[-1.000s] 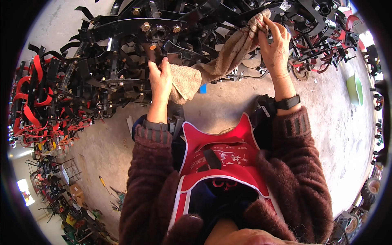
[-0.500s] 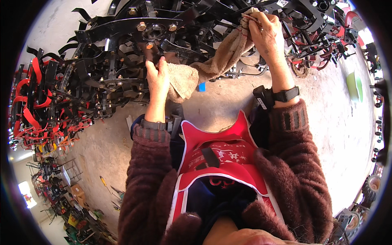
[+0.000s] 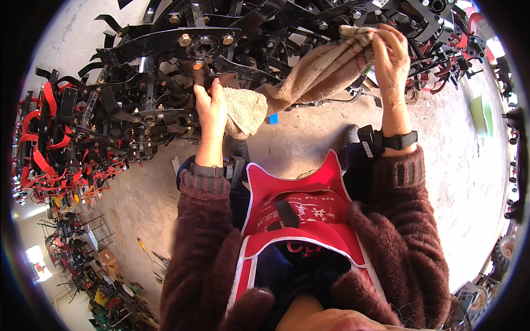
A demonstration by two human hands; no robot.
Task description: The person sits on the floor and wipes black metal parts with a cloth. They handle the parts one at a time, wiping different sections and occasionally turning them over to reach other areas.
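A long beige towel (image 3: 326, 69), soiled in places, stretches between my two hands in front of the black tiller blades (image 3: 182, 47). My right hand (image 3: 392, 58) is closed on its bunched far end, raised at the upper right. Its other end hangs folded beside my left hand (image 3: 211, 113), which is closed next to a dark brown-black blade (image 3: 203, 71). The towel runs in behind that hand, and most of its fingers are hidden. Whether the left fingers also touch the blade cannot be made out.
Red curved blades (image 3: 41, 157) crowd the left side. A green basin (image 3: 481, 117) stands at the right. A small blue piece (image 3: 273, 118) lies below the towel, and a yellow-handled screwdriver (image 3: 143, 247) is on the concrete floor. My red apron (image 3: 298, 215) spreads over my lap.
My right hand has moved right and slightly down, drawing the towel out longer and spreading it wider. My left hand has barely shifted.
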